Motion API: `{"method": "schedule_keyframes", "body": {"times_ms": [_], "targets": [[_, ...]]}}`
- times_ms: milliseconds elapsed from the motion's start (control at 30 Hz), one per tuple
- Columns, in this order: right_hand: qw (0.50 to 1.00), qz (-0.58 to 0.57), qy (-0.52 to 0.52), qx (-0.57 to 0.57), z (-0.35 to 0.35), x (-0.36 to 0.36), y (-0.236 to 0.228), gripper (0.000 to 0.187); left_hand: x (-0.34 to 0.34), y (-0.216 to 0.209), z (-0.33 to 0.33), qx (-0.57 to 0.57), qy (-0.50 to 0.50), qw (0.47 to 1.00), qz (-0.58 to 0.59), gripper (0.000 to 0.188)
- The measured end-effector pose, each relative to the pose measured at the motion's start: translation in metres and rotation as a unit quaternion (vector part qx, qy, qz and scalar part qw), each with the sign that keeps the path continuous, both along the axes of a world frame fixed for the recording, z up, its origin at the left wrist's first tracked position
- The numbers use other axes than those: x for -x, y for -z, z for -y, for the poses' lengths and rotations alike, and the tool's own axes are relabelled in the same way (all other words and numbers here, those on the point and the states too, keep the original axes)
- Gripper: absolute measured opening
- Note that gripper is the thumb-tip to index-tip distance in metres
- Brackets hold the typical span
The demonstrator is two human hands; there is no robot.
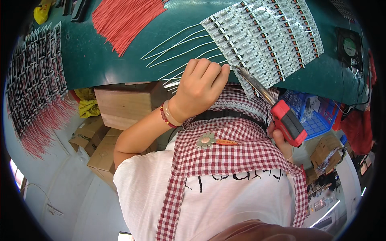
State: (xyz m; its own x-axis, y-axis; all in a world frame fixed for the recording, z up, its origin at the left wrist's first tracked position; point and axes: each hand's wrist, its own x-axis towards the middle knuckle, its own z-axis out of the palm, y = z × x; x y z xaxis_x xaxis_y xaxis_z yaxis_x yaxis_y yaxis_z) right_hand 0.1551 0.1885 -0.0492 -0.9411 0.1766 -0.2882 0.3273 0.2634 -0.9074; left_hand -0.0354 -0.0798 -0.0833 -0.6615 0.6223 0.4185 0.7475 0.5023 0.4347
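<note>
My left hand (200, 85) is curled in a fist at the near edge of the green table (100, 60). It pinches the ends of thin white wires (177, 45) that fan out across the table. My right hand (280, 141) is mostly hidden behind the red and black handle of a soldering iron (286, 120) that it grips. The iron's metal tip (238, 69) is at the near corner of a panel of small white circuit boards (265, 36), just right of my left fingers.
A bundle of red wires (122, 18) lies at the table's far left. Rows of boards with red leads (36, 84) lie along the left side. A small fan (349, 46) sits at right. Below the table are a blue crate (311, 116), a wooden box (124, 102) and cardboard boxes (98, 146).
</note>
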Motion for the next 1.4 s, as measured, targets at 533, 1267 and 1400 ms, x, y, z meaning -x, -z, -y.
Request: {"method": "schedule_keyframes", "body": {"times_ms": [533,1267,1400], "targets": [[0.998,0.052,-0.046,-0.013,-0.012,-0.005,-0.010,0.033,-0.001,0.000,-0.003,0.003,-0.013,1.000,-0.007,0.029],[0.998,0.006,-0.056,-0.034,-0.014,-0.010,-0.001,0.024,-0.004,0.002,-0.003,0.010,-0.016,1.000,-0.008,0.033],[0.988,-0.057,-0.061,-0.132,-0.005,-0.004,0.007,0.019,-0.004,0.001,-0.004,0.012,-0.018,1.000,-0.013,0.033]]}}
